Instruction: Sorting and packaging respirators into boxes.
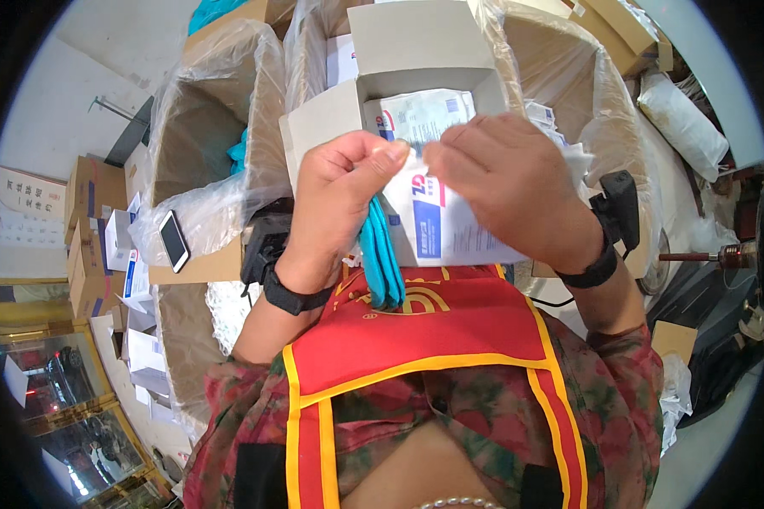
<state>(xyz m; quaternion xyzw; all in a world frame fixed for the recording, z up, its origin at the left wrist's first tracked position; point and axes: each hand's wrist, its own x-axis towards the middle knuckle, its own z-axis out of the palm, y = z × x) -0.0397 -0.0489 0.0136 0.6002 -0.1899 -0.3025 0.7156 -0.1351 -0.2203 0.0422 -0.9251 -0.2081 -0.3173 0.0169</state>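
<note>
By the open grey box [420,38], the white packet [463,231], probably light and slippery, shows below my blurred right hand [502,174], whose grip I cannot tell, while my left hand [341,178] clamps the soft-looking teal bundle [382,263], best held at its upper end.

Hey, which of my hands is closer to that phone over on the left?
Your left. The left hand is to the right of the phone; the right hand is farther right, beyond the left one.
</note>
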